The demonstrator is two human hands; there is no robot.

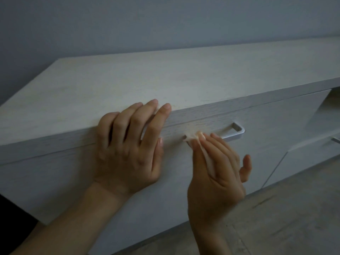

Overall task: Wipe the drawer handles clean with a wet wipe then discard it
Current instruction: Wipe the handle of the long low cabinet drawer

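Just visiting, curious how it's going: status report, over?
Left hand flat on cabinet top edge. Right hand pinches wet wipe at left end of drawer handle. Nothing blocking the handle.

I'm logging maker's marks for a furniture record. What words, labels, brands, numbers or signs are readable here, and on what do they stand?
None: no readable text shows anywhere.
The cabinet top, drawer front, metal handle, wall and the wet wipe pinched in the right hand are all plain.
Whatever lies under the left hand is hidden.
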